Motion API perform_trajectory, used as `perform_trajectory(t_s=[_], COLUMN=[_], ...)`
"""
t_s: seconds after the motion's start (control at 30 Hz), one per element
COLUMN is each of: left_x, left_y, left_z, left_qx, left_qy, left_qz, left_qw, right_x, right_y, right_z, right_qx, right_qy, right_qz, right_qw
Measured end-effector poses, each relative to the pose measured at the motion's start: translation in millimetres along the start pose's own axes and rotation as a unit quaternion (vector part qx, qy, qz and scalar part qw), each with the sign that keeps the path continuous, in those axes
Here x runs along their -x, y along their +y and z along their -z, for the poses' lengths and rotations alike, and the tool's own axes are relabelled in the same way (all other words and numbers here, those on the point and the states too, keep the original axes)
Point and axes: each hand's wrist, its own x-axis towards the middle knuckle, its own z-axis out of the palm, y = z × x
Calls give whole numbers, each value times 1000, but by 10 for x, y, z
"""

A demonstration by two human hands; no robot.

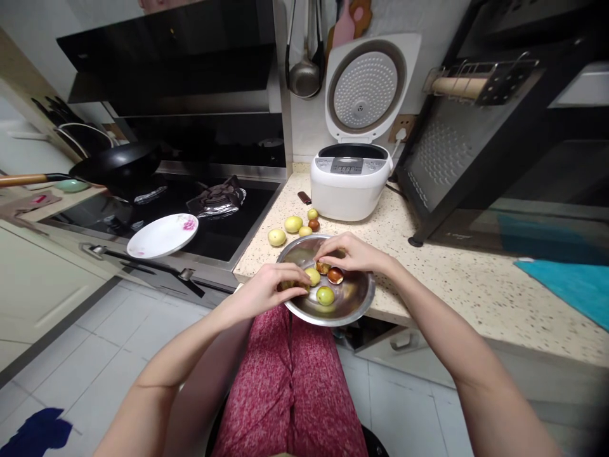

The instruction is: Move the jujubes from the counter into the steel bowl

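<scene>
A steel bowl point(352, 308) stands at the counter's front edge, partly over my lap. In it lie jujubes: a yellow-green jujube point(325, 295), a red-brown jujube point(335, 275) and others partly under my fingers. My left hand point(280, 287) reaches over the bowl's left side, fingers and thumb closed at a pale yellow jujube point(312, 277). From the right, my right hand point(351, 252) pinches a mottled brown jujube point(322, 268) inside the bowl. Just behind the bowl, several loose jujubes point(294, 224) rest on the counter.
An open rice cooker point(349, 190) stands behind the bowl. Left is a stove with a white plate point(162, 236) on its front edge and a black wok point(117, 165). A black rack point(428, 190) and a blue cloth point(571, 285) are on the right.
</scene>
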Motion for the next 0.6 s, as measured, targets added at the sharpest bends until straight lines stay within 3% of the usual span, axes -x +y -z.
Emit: perform_trajectory(t_s=[0.1,0.17,0.33,0.43,0.6], left_x=[72,116,138,113,138], left_y=[-78,-168,-396,-438,-406], left_z=[-29,-64,-204,-273,-320], left_qx=[-18,-41,-150,-182,-159], left_qy=[-5,-10,34,69,82], left_qz=[-58,-137,-312,-337,-347], left_qw=[998,990,938,921,921], right_x=[1,3,6,0,-10], right_y=[0,-4,-15,-3,46], right_z=[3,5,-2,-2,39], right_qx=[2,3,-3,-6,-5], right_qy=[-2,1,31,80,171], right_qz=[2,2,-2,-9,-25], right_qw=[1000,1000,1000,997,985])
